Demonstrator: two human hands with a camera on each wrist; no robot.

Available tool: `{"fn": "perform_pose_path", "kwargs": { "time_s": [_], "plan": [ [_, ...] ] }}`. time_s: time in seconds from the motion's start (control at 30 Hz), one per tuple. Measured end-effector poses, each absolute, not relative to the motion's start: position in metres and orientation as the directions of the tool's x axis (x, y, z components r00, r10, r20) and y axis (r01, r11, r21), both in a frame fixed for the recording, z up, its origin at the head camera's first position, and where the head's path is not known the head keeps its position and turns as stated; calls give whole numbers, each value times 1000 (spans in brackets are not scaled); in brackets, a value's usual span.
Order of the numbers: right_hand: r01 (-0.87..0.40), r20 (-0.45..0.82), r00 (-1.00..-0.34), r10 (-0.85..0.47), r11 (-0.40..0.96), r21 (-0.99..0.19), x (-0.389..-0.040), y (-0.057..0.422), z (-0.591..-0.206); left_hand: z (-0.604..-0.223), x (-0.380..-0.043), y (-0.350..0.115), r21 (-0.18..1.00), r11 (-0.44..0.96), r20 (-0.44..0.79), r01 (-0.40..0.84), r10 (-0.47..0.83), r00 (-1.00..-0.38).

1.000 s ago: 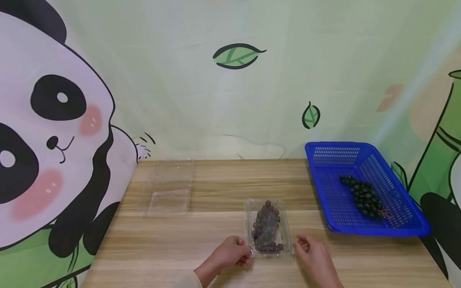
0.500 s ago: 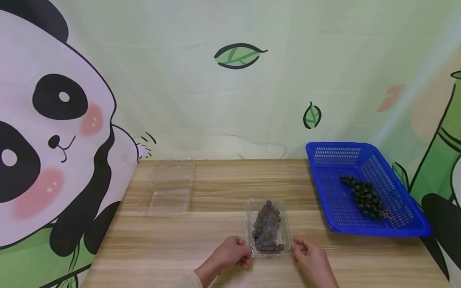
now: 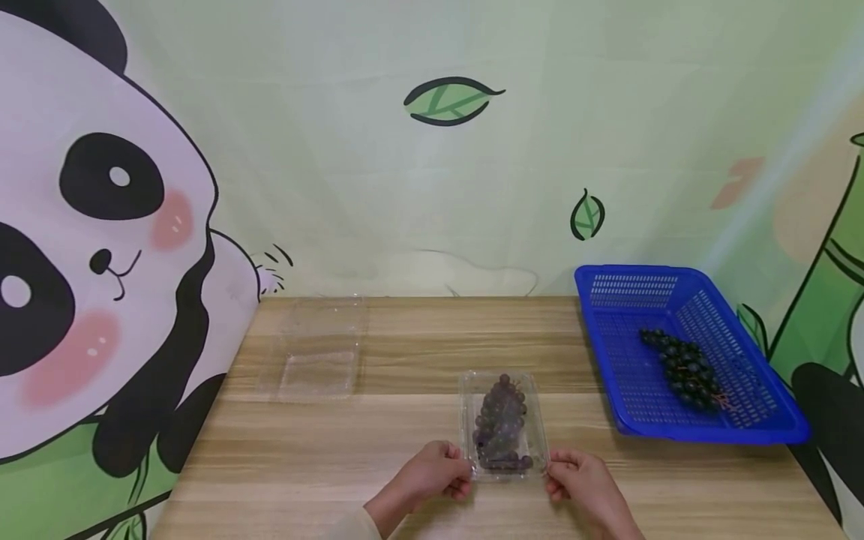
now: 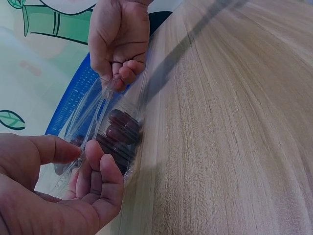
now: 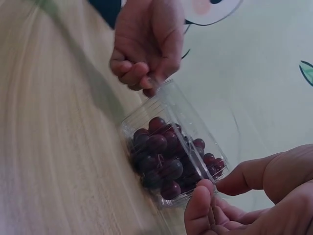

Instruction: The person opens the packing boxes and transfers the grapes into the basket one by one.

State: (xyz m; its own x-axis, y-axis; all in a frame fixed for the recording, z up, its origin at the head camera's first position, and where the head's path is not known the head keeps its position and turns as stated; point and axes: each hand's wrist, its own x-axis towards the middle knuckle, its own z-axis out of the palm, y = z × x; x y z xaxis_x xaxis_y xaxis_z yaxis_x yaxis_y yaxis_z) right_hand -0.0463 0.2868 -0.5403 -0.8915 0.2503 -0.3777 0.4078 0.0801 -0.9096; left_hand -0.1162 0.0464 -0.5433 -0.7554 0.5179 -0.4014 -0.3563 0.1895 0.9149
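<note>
A clear plastic clamshell box (image 3: 536,420) with its lid down stands on the wooden table, a bunch of dark red grapes (image 3: 499,427) inside. At its near left corner my left hand (image 3: 437,472) pinches the rim between thumb and fingers. On the opposite near corner, my right hand (image 3: 586,484) pinches the rim the same way. The right wrist view shows the grapes (image 5: 159,152) through the box wall, with the rim between the right thumb and fingertips. In the left wrist view both hands hold the front edge of the box.
A blue plastic basket (image 3: 610,405) holding a bunch of dark grapes (image 3: 685,371) stands at the right. Another clear plastic box (image 3: 317,367), lying opened out, is at the back left of the table (image 3: 304,450). Behind hangs a panda-print cloth (image 3: 378,187).
My right hand has moved left to the box's near right corner and now pinches its rim. The left hand keeps its hold at the left corner, and the box has stayed in place.
</note>
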Motion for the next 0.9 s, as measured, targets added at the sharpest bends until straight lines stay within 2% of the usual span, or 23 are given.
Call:
{"fn": "perform_pose_path", "kwargs": {
  "time_s": [0.17, 0.47, 0.9],
  "plan": [
    [440, -424, -877, 228, 21, -898, -49, 289, -540, -543, -116, 44, 913, 185, -405, -364, 529, -746],
    [401, -393, -910, 133, 34, -915, -55, 294, -540, -545, -115, 44, 914, 168, -396, -369, 558, -729],
    [391, -384, -916, 117, 53, -919, -68, 301, -543, -545, -113, 43, 900, 146, -414, -410, 581, -701]
  ]
}}
